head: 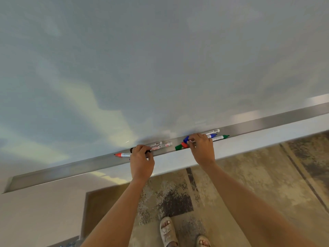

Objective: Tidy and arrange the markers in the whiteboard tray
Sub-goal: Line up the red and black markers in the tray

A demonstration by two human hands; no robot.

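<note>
A long metal whiteboard tray (74,169) runs under the whiteboard (160,59). My left hand (141,162) is closed over a bunch of markers, one with a black cap (132,149); white barrels (161,145) stick out to its right and a red-capped marker (120,155) to its left. My right hand (203,147) grips a second bunch: blue cap (186,139), red cap (184,145) and green cap (178,147) show at its left. Beyond it lie a white barrel (213,131), a blue marker (211,135) and a green marker (220,137).
Below the tray is a pale wall strip (53,202), then a patterned beige and grey carpet (249,175). My feet in light sandals (168,230) stand on it. The tray stretches bare to the far left and far right.
</note>
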